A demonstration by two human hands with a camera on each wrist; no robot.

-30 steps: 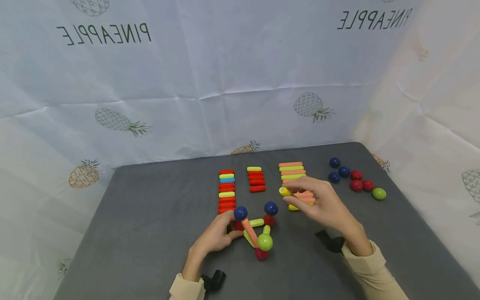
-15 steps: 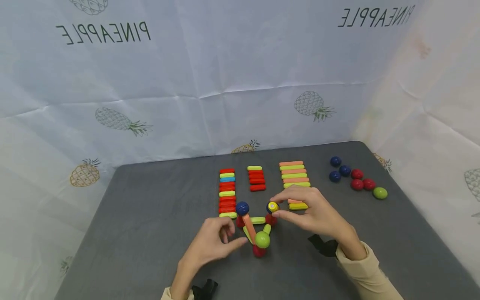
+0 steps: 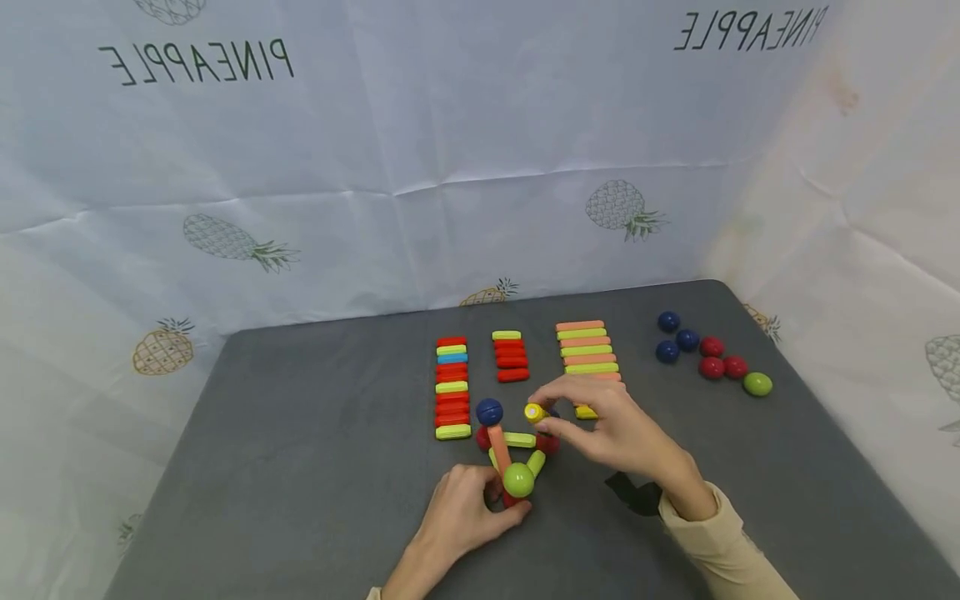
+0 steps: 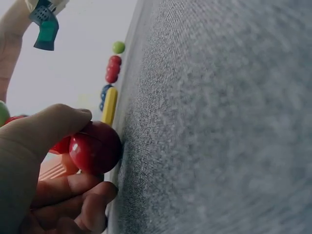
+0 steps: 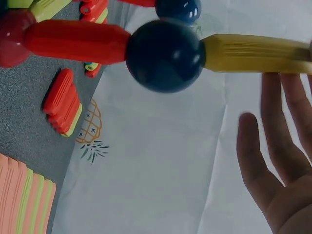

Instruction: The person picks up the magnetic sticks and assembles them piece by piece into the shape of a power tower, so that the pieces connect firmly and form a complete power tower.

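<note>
A small frame of balls and magnetic-looking rods stands on the table; its base has red balls (image 3: 548, 443) joined by lime rods (image 3: 519, 439). An orange rod (image 3: 498, 450) leans at its left, below a blue ball (image 3: 489, 412), and a lime ball (image 3: 518, 480) tops the front corner. My left hand (image 3: 467, 510) holds the front red ball (image 4: 96, 147) between thumb and fingers, low at the table. My right hand (image 3: 611, 421) pinches a yellow rod (image 5: 256, 52), whose end meets another blue ball (image 5: 164, 56) atop a red rod (image 5: 75, 43).
Behind the frame lie a column of red, lime and blue rods (image 3: 452, 389), a shorter row of red rods (image 3: 512, 362) and a stack of orange and lime rods (image 3: 587, 350). Loose blue balls (image 3: 667, 351), red balls (image 3: 712, 367) and a lime ball (image 3: 757, 384) lie at right.
My right hand has brought the yellow rod leftward from above the rod stack to the frame's right blue ball. My left hand let go of the rear-left corner and took the front red ball.
</note>
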